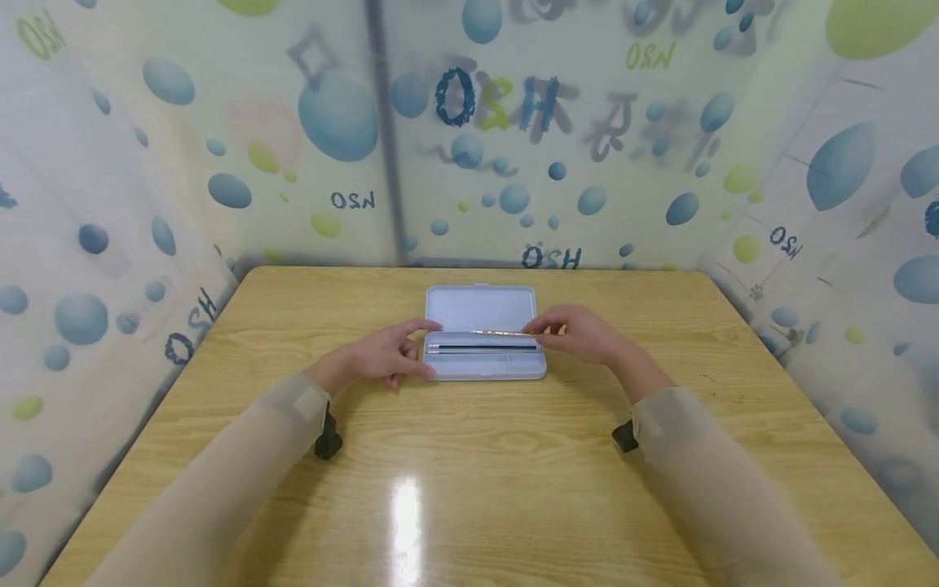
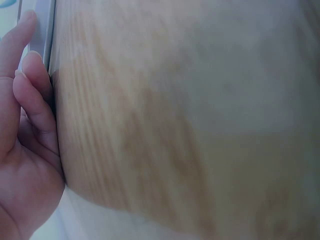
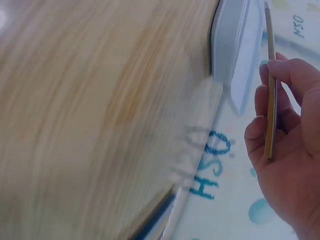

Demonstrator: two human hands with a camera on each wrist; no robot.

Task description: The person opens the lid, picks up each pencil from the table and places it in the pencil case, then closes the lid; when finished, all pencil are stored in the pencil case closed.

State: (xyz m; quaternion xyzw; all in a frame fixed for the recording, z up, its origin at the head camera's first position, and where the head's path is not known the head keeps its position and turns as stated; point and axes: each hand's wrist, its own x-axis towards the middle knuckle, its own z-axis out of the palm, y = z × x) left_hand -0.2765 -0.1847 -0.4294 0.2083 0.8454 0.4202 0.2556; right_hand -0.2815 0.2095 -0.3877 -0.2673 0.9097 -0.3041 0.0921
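A pale lilac pencil case point(image 1: 469, 367) lies on the table with its lid point(image 1: 480, 306) raised at the back. Two slim sticks, one dark point(image 1: 480, 347) and one pale, lie lengthwise in its tray. My left hand point(image 1: 385, 352) holds the case's left end, index finger at the rear and thumb at the front corner. The right hand point(image 1: 583, 334) pinches a slim gold pen point(image 3: 271, 100) between thumb and fingers, above the tray's back edge. Its silvery narrow tip points left in the head view. Most of my left palm is hidden there.
The wooden table point(image 1: 513, 481) reaches to printed curtains point(image 1: 557, 204) at the back and both sides. Black wrist devices point(image 1: 328, 440) sit beneath both sleeves. A bright reflection lies on the tabletop near the front.
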